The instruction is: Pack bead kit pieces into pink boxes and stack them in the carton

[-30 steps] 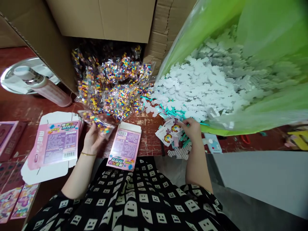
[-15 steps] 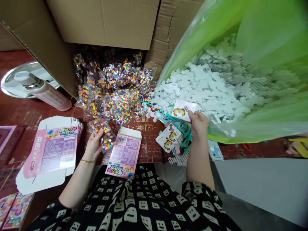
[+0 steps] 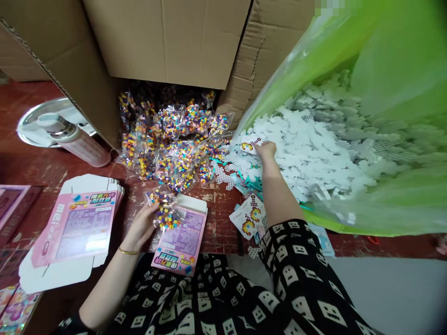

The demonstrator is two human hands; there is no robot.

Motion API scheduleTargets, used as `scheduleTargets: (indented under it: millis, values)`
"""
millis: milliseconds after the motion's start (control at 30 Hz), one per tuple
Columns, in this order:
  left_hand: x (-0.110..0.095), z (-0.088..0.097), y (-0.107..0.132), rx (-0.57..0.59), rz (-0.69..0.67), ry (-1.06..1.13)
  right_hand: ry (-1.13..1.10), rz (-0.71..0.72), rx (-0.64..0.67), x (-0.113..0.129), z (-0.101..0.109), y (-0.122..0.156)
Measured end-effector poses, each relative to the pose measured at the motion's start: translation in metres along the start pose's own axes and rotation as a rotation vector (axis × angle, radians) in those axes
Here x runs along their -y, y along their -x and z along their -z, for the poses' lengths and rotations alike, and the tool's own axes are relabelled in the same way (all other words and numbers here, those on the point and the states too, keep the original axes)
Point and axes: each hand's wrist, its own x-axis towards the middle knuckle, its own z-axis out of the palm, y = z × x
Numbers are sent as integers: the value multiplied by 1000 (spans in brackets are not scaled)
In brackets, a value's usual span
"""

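Note:
My left hand (image 3: 142, 224) pinches a clear bag of coloured beads (image 3: 166, 210) just above a pink and purple box (image 3: 181, 239), which lies at the table's front edge with its white flap up. Farther forward, my right hand (image 3: 267, 150) has its fingers closed on a white card with a printed pixel pattern (image 3: 250, 144), at the near left of a heap of white perforated pieces (image 3: 300, 144). Two similar pattern cards (image 3: 244, 221) lie below my right forearm. Part of the right hand's fingers is hidden behind the card.
Many bead bags (image 3: 178, 163) spill from a cardboard box (image 3: 167, 42). A green plastic bag (image 3: 384, 218) surrounds the white pieces. Flattened pink boxes (image 3: 84, 223) are stacked at left, near a bottle (image 3: 77, 142) on a metal tray (image 3: 26, 128). Teal strips (image 3: 253, 184) lie mid-table.
My right hand has reached forward and left with the card, over the white pieces. The left hand has brought the bead bag slightly right, over the box. The view has shifted a little.

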Motion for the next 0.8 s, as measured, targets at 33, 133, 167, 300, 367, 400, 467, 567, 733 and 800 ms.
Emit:
scheduleTargets:
  millis: [33, 133, 167, 300, 367, 400, 467, 567, 733, 800]
  values:
    - [1, -1, 0, 3, 14, 18, -5, -18, 17, 0, 0, 3]
    - [0, -6, 1, 81, 106, 65, -62, -84, 94, -2, 5, 17]
    - [-1, -8, 2, 121, 146, 77, -94, -103, 123, -2, 8, 23]
    - [-4, -16, 5, 260, 226, 112, -256, -133, 213, 3, 25, 46]
    - [-4, -18, 7, 294, 235, 114, -339, -119, 233, 6, 38, 59]
    - [-3, -19, 7, 299, 243, 110, -375, -107, 237, 7, 46, 66]
    - [-1, -19, 9, 296, 236, 85, -424, -86, 239, 6, 67, 82]
    - [4, -21, 12, 291, 204, 14, -412, 23, 389, 4, 105, 114]
    - [20, -35, 16, 309, 220, -46, -192, 440, 1019, 21, 134, 185]
    - [26, -42, 19, 373, 236, -72, -69, 589, 1291, 33, 120, 215]
